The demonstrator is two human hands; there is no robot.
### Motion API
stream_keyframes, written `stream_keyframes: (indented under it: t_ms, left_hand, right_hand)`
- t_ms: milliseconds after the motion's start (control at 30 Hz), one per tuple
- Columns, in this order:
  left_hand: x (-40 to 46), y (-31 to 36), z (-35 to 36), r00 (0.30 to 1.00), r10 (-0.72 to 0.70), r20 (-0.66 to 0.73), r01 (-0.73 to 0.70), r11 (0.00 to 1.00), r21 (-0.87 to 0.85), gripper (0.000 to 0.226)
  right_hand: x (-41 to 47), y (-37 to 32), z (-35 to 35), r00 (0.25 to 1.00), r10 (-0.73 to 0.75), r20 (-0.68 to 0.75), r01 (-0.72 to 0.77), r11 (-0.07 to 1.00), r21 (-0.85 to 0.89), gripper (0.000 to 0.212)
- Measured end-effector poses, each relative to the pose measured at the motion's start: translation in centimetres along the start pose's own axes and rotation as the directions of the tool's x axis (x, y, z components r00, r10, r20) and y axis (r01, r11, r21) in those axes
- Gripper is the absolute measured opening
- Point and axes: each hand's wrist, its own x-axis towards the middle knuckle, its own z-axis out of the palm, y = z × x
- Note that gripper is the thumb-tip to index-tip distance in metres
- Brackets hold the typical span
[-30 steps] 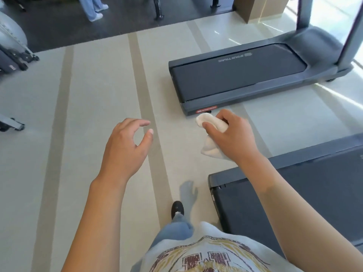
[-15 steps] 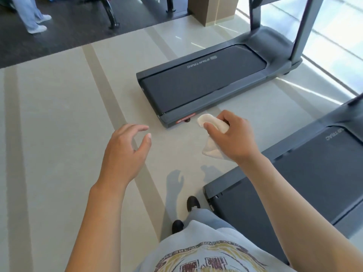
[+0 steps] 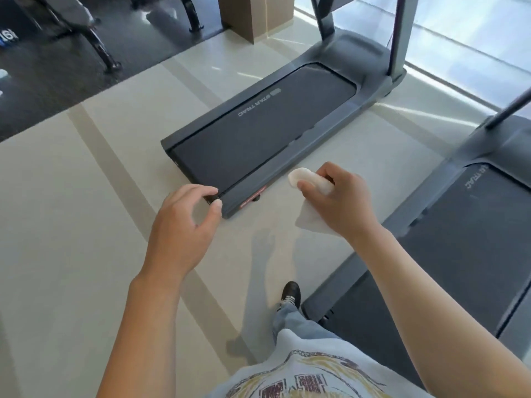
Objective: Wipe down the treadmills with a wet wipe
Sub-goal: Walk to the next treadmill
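The white wet wipe [image 3: 311, 202] is gripped in the curled fingers of the right hand [image 3: 340, 201], held in the air near the far treadmill's [image 3: 258, 130] rear corner. The left hand [image 3: 184, 228] is held out empty, fingers loosely curled apart.

Head-worn camera looks forward and down, near the outstretched arms.

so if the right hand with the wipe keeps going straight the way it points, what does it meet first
Probably the rear corner of the far treadmill. The right hand, gripping the wet wipe, points toward that end, with only bare floor between. Depth is unclear, so it may pass above the deck.
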Motion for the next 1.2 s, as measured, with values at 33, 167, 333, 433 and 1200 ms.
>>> stream_keyframes:
  t_ms: [33, 167, 333, 433, 1200]
  left_hand:
    - [2.0, 0.3, 0.6, 1.0, 0.013, 0.01, -0.013, 1.0, 0.001, 0.024]
    - [9.4, 2.2, 2.8, 0.997, 0.063, 0.042, -0.063, 0.998, -0.002, 0.022]
    - [16.2, 4.9, 5.4, 0.985, 0.14, 0.103, -0.138, 0.99, -0.022, 0.022]
    - [19.8, 5.9, 7.0, 0.971, 0.19, 0.146, -0.185, 0.982, -0.044, 0.024]
    - [55.0, 15.1, 18.6, 0.54, 0.716, 0.443, -0.658, 0.687, -0.308, 0.037]
  right_hand:
    - [1.7, 0.3, -0.2, 1.0, 0.006, -0.001, -0.006, 1.0, 0.0, 0.029]
    - [7.7, 1.3, -1.3, 0.999, 0.025, -0.036, -0.025, 1.0, 0.012, 0.027]
    - [13.3, 2.9, -2.9, 0.991, 0.069, -0.115, -0.065, 0.997, 0.034, 0.03]
    - [15.6, 4.2, -3.5, 0.979, 0.104, -0.176, -0.096, 0.994, 0.054, 0.029]
    - [33.9, 6.0, -5.2, 0.653, 0.46, -0.601, -0.466, 0.87, 0.159, 0.032]
